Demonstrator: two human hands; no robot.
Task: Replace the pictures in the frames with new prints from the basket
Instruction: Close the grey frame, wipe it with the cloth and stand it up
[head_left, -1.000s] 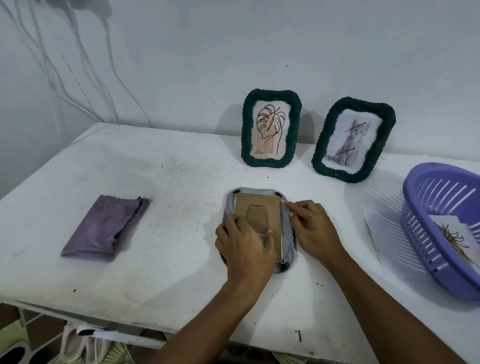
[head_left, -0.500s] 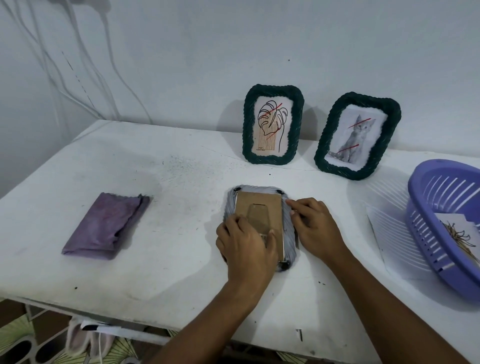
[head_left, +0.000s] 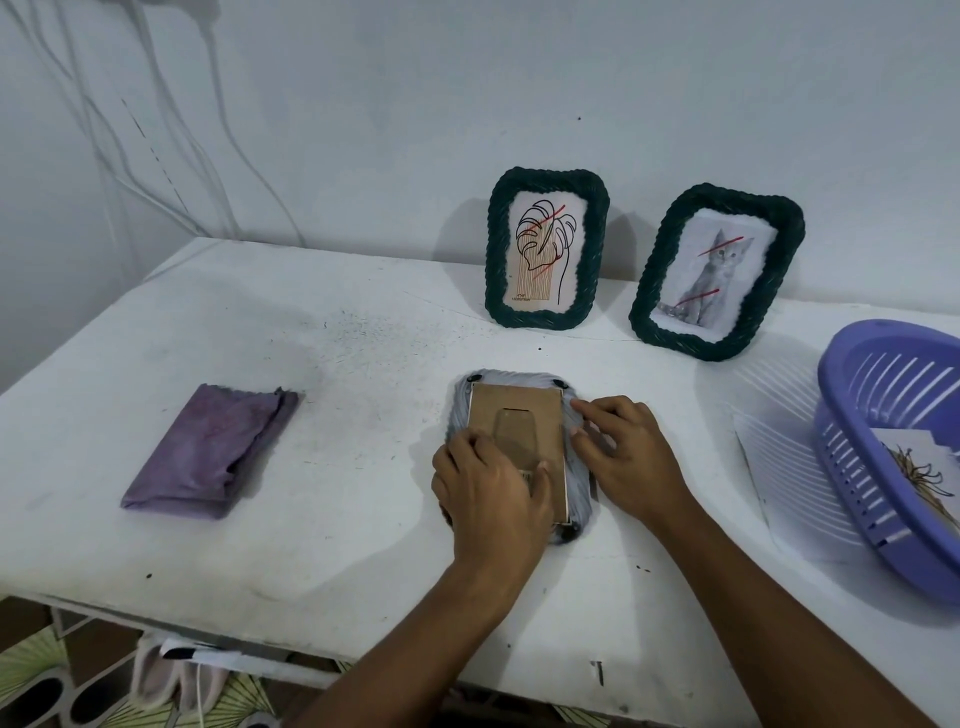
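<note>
A grey woven picture frame (head_left: 521, 457) lies face down on the white table (head_left: 337, 519), its brown cardboard backing (head_left: 517, 421) up; the left hand (head_left: 491, 493) presses its near end, the right hand (head_left: 628, 457) fingers its right edge, neither clearly gripping. The step appears to be freeing the backing, so turning its small black clips (head_left: 559, 384) likely comes next. Beyond the hands stand two dark green woven frames (head_left: 546, 249), the purple slotted plastic basket (head_left: 883, 467) of prints sits right, a folded purple cloth (head_left: 218, 452) left; nothing blocks.

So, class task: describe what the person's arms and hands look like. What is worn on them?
Both forearms are bare, with no sleeves in view. The left hand and right hand wear no gloves, and no rings, watch or bracelets show. No markings are visible.
</note>
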